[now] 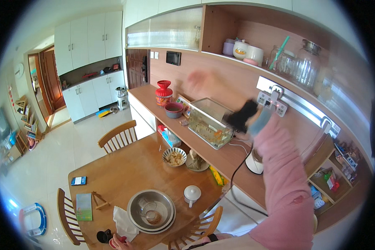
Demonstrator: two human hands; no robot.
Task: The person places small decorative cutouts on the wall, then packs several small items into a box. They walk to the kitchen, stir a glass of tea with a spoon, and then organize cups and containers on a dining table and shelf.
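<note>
My right hand, blurred, is raised in front of the pink wall above the counter, up and to the left of a glass fish tank; its fingers' state is unclear. A black band sits on the forearm below a pink sleeve. My left hand is at the bottom edge over the wooden table, its fingers on a red object that is partly hidden. Beside it are a dark cup, a white cloth and stacked steel basins holding glass vessels.
A white lidded mug, a striped bowl with food and a phone are on the table. A red container and stacked bowls stand on the counter. Wooden chairs surround the table; a black cable hangs over the counter's edge.
</note>
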